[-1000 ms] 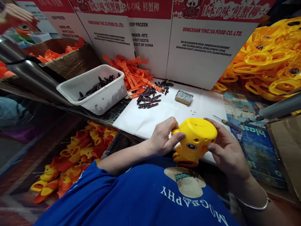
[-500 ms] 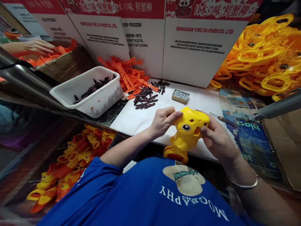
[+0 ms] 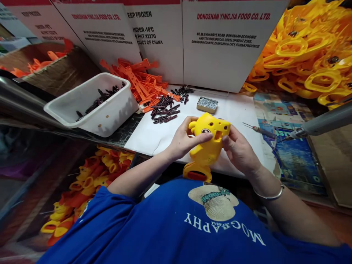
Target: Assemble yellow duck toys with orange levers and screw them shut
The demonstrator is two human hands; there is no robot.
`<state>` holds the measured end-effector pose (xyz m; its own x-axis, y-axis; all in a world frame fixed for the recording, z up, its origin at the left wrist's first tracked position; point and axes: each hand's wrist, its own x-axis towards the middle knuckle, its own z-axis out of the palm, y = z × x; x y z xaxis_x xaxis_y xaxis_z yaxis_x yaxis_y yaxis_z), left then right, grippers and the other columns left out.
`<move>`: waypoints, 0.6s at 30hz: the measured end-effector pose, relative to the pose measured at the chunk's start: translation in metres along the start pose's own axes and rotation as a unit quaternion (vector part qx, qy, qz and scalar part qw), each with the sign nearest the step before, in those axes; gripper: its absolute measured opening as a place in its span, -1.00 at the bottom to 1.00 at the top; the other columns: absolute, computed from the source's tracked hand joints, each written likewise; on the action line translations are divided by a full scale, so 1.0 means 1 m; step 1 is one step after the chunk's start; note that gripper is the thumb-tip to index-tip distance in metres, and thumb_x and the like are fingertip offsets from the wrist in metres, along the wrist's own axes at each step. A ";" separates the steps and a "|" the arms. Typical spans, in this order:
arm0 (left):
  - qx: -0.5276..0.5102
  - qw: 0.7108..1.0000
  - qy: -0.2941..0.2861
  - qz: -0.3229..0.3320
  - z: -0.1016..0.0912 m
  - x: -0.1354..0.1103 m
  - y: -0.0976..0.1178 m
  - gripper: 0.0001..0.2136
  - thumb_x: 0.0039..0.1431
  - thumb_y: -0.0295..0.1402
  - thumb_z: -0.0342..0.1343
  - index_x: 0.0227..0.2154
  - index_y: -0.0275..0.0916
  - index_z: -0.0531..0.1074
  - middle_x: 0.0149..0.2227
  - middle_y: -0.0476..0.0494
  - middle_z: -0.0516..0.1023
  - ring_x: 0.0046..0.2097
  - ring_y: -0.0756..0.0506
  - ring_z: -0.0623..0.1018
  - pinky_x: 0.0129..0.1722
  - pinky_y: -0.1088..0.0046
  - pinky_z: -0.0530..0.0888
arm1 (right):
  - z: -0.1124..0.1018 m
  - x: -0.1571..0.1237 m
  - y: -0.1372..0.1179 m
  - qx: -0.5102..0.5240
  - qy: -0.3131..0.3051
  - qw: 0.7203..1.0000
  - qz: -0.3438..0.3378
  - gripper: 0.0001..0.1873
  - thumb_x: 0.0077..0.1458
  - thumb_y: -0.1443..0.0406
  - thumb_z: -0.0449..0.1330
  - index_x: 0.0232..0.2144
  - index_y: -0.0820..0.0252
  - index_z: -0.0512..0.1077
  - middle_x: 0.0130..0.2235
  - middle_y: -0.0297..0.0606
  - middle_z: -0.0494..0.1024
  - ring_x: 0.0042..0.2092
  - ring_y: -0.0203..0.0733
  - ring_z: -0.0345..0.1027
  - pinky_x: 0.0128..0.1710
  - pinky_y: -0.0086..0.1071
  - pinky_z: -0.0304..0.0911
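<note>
I hold a yellow plastic duck toy with an orange beak in both hands above the near edge of the white work board. My left hand grips its left side with the thumb across the front. My right hand grips its right side by a square opening. The duck's eye faces up and its beak points down toward my blue shirt.
A white tub of dark small parts stands at the left. Loose dark parts, orange plastic pieces and a small tray of screws lie beyond. Yellow handle parts pile at the right, a screwdriver lies nearby, finished ducks lie below.
I have turned the duck in my hands and lifted it away from my body, so its eye now faces up. The other person's hand at far left is gone from view.
</note>
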<state>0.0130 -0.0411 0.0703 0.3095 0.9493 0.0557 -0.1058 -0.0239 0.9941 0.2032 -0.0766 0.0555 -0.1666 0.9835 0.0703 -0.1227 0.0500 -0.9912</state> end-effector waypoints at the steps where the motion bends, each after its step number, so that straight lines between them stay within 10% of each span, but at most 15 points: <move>1: -0.015 1.000 0.009 -0.006 0.000 0.002 -0.002 -0.37 -0.17 0.03 0.47 -0.17 -0.22 0.33 -0.31 0.02 0.48 -0.32 0.04 0.47 -0.33 0.55 0.44 | 0.001 0.000 0.002 0.005 -0.013 1.000 0.011 -0.24 0.00 -0.07 0.44 0.17 0.01 0.33 0.19 -0.15 0.52 0.20 0.03 0.43 0.17 -0.06 0.42; 18: 0.218 0.956 -0.113 0.162 0.008 -0.026 -0.004 -0.56 0.19 -0.01 0.27 -0.13 -0.34 0.56 -0.30 -0.13 0.58 -0.32 -0.03 0.49 -0.29 0.44 0.41 | -0.020 -0.024 0.019 0.050 0.047 0.997 0.021 -0.39 -0.21 0.10 0.60 -0.07 0.02 0.57 -0.01 -0.25 0.68 0.01 0.07 0.57 0.04 -0.13 0.52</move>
<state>0.0135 -0.0679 0.0654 0.5289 0.7791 0.3366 0.1578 -0.4799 0.8630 0.2240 -0.0960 0.0332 -0.0825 0.9965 0.0130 -0.2152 -0.0051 -0.9766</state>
